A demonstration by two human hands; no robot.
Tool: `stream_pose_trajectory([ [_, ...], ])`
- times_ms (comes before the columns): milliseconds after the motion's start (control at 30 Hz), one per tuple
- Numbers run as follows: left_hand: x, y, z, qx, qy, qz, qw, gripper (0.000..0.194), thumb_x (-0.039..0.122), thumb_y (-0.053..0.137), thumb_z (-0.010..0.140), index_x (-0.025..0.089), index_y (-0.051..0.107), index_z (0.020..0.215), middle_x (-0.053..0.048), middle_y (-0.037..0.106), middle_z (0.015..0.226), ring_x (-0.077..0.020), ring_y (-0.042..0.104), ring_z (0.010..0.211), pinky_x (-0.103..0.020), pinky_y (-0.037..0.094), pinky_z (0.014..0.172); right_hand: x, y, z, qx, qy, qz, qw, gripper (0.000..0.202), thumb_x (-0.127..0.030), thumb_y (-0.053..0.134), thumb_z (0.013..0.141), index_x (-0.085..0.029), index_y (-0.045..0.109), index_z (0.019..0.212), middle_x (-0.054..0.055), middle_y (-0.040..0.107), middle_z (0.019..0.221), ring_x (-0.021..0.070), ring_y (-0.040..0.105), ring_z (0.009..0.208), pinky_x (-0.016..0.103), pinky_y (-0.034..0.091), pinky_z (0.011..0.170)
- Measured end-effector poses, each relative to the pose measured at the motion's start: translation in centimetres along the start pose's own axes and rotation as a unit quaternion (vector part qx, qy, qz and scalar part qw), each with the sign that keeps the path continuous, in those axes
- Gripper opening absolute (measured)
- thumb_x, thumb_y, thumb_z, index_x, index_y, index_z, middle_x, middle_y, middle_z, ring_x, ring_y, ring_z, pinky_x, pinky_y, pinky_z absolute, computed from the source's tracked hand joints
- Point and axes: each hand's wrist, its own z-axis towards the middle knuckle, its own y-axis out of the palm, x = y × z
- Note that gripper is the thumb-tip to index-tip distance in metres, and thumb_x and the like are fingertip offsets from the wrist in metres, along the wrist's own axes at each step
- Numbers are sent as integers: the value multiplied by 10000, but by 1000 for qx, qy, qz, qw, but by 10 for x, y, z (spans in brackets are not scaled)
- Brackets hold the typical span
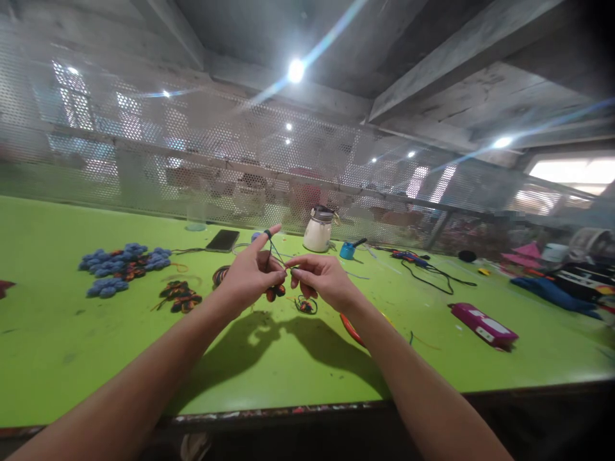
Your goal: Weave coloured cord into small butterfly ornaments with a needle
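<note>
Over the green table, my left hand (247,275) pinches a small dark-and-orange crochet piece (275,293) between thumb and fingers. Dark yarn (271,246) wraps its raised index finger and runs down to the work. My right hand (324,276) is close beside it, thumb and fingertips pinched together at the yarn; whatever thin thing they grip is too small to name. Below the hands lies a little tangle of dark and orange yarn (305,305). Left of my left hand are dark-and-orange crocheted flowers (180,296), and a yarn ball (220,275) is partly hidden behind the wrist.
Blue crocheted flowers (106,287) lie at left, near a phone (223,241). Behind my hands stand a white jug (318,234) and a small blue pot (346,250). At right are a coiled dark cord (435,275) and a magenta power strip (484,325). A perforated screen (230,166) backs the table.
</note>
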Motion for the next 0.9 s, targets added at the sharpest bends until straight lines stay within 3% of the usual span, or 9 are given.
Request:
stream_pose_trajectory([
  [133,2,0,-1,1,-13,1,1000,964,89,704,641,155,251,1490,37,598,590,-138,555,473,-213,458,367,2,3,0,34,-8,-7,999,228,-252,661,745,-130,695,935,-15,632,596,57,480,391,188,345,375],
  [300,4,-4,0,1,-60,-61,996,950,97,777,581,113,355,1432,40,604,597,-138,562,482,-210,417,361,4,8,-1,93,-91,-94,987,197,-235,625,773,-137,706,924,-9,619,614,64,490,419,217,404,430],
  [400,1,-7,2,11,-79,-104,991,888,78,791,565,88,432,1377,36,609,590,-125,558,497,-210,406,398,4,10,-1,102,-108,-88,985,200,-237,628,775,-140,711,929,-10,617,613,65,488,419,219,400,428],
  [600,-3,-10,5,1,-113,-163,980,688,10,744,608,57,531,1260,5,631,610,-117,573,533,-212,409,456,2,12,0,91,-13,62,994,279,-314,694,717,-139,686,934,-16,632,592,52,455,376,196,310,367],
  [733,-2,-10,6,2,-137,-168,976,606,-30,706,632,35,552,1214,-2,628,587,-113,574,514,-208,413,456,1,12,-1,82,18,82,993,322,-327,699,703,-136,669,961,-10,644,614,46,460,384,177,279,362],
  [900,-2,-12,6,4,-147,-181,972,635,-43,696,648,41,526,1255,-7,634,587,-110,589,525,-197,433,489,2,13,-1,82,23,51,995,268,-271,673,706,-124,675,930,-21,632,569,46,447,351,177,281,345],
])
